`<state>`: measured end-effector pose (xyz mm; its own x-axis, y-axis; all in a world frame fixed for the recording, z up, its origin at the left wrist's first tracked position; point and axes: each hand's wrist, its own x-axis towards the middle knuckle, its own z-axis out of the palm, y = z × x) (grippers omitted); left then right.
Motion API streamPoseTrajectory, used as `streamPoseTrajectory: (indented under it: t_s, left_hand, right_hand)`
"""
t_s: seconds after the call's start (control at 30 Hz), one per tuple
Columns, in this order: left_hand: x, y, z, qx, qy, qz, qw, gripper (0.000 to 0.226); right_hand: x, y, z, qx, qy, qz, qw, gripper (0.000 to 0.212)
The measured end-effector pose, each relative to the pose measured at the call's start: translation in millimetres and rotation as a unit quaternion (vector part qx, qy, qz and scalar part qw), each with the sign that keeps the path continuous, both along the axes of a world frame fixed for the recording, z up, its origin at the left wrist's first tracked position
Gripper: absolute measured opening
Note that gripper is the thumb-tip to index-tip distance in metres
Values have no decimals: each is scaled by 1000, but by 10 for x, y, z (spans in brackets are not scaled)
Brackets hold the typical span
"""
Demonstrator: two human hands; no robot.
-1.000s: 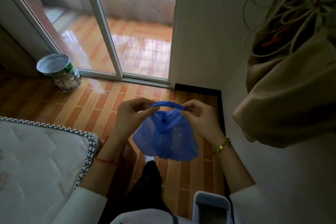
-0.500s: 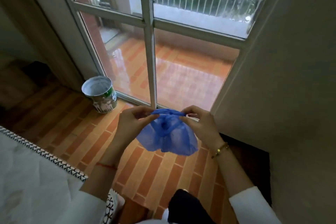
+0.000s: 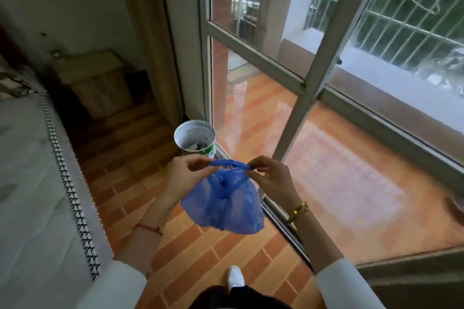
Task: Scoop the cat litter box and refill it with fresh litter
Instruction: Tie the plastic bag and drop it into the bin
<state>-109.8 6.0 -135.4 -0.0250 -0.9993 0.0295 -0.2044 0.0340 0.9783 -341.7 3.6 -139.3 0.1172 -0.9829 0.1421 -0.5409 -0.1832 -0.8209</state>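
Observation:
A small blue plastic bag (image 3: 223,204) hangs bulging in front of me, knotted near its top. My left hand (image 3: 187,178) pinches the left end of the bag's stretched handle strip. My right hand (image 3: 272,178) pinches the right end of that strip. Both hands hold the bag in the air above the brick-patterned floor. No litter box or scoop is in view.
A white and green bucket (image 3: 195,138) stands on the floor just beyond my hands, beside the glass door frame (image 3: 301,105). A mattress (image 3: 35,183) fills the left side. A cardboard box (image 3: 100,83) sits in the far corner. My white shoe (image 3: 235,276) shows below.
The view has swung left and up while I walk toward the bucket. The bucket has come much nearer. Both hands still hold the blue bag's handles.

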Motion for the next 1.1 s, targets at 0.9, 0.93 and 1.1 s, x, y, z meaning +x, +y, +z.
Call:
streamPoseTrajectory:
  t_s: [0.9,0.93,1.1]
  left_hand:
    - [1672,-5287,-1493,155,-98,102,978,21]
    - [1700,-5410,-1633,160,-100,107,976,21]
    - [1796,-5864,-2484,164,-100,111,975,20]
  right_hand:
    - [1900,-5701,-1272,103,138,68,983,8]
    - [1950,-5825,-1399,109,151,71,980,7]
    - [2133,-6301,-2255,141,190,98,967,9]
